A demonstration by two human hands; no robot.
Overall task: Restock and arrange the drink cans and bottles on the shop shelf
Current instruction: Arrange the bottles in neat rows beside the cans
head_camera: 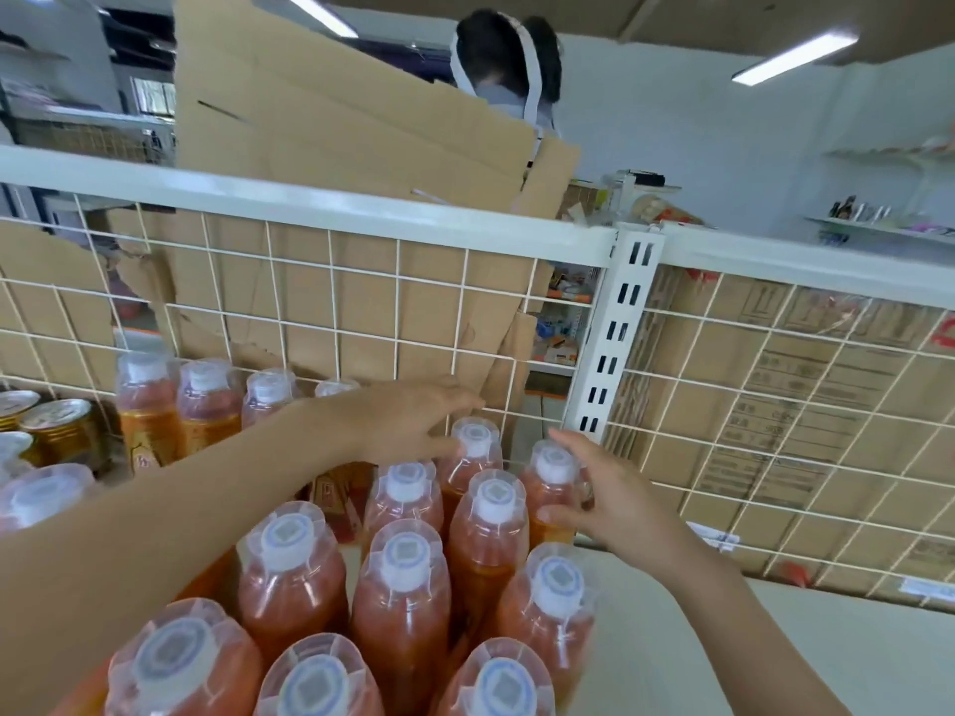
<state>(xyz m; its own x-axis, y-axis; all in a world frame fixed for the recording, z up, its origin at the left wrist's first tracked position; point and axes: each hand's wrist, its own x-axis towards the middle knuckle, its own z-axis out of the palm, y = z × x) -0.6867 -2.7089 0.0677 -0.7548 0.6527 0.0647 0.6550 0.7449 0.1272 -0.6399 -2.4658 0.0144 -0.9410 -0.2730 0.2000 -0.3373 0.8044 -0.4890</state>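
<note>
Drink cans (62, 426) stand at 9 o'clock on the shelf (775, 638), orange bottles (398, 576) crowd from 6 o'clock to centre, where the left hand (408, 421) lies released against a rear bottle (473, 449), and at its 3 o'clock the right hand (604, 493) grasps the neighbouring bottle (550, 475).

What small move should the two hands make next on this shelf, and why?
Probably ease the rearmost bottle and the bottle beside it square with their rows: the left hand is at the first, the right hand touches the second, and they stand staggered.
</note>
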